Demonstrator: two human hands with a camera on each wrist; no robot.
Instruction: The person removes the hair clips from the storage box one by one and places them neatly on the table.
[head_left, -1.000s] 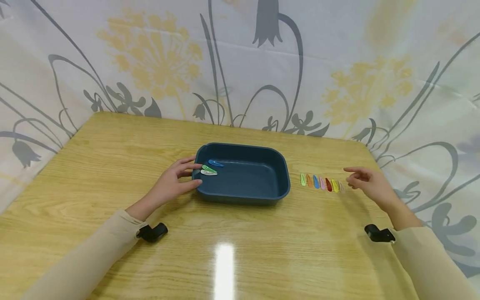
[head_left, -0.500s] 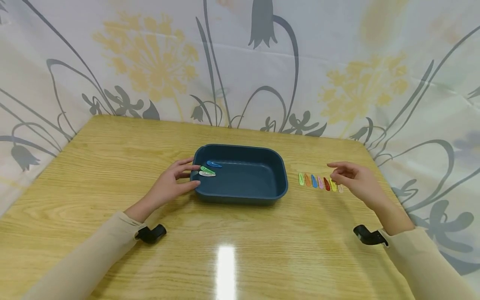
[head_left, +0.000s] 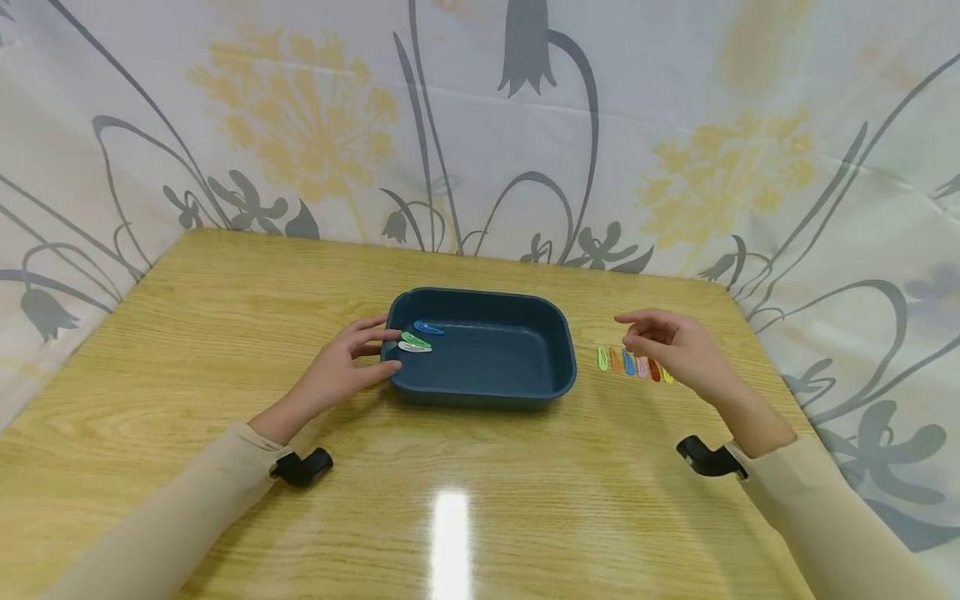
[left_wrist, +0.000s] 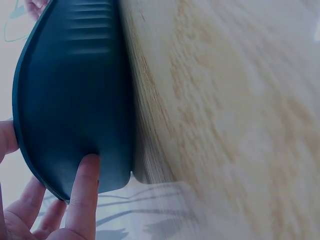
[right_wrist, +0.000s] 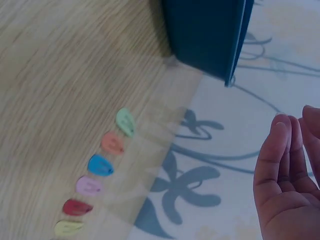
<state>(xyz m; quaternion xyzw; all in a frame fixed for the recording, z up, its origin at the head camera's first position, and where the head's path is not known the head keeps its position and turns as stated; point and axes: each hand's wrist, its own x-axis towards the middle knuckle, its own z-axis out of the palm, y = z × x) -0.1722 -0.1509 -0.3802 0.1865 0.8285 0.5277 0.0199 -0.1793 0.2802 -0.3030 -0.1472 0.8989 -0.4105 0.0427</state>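
Observation:
A dark blue tray (head_left: 558,350) stands mid-table with a blue clip (head_left: 429,328), a green clip (head_left: 415,340) and a white clip (head_left: 415,347) in its left end. My left hand (head_left: 396,349) rests against the tray's left wall (left_wrist: 75,100), thumb (left_wrist: 85,190) on the outside and fingers at the rim. A row of several coloured clips (head_left: 628,363) lies right of the tray, seen in the right wrist view as green (right_wrist: 125,121) through yellow (right_wrist: 67,227). My right hand (head_left: 624,331) hovers over that row, fingers (right_wrist: 282,165) loosely curled, holding nothing.
The wooden table (head_left: 480,500) is ringed by a floral cloth backdrop (head_left: 480,125) on three sides. Small black wrist mounts (head_left: 303,467) sit at both sleeves. The right end of the clip row is hidden under my right hand.
My right hand has moved left, from beyond the row's right end to above the clips. The left hand and the tray have stayed put.

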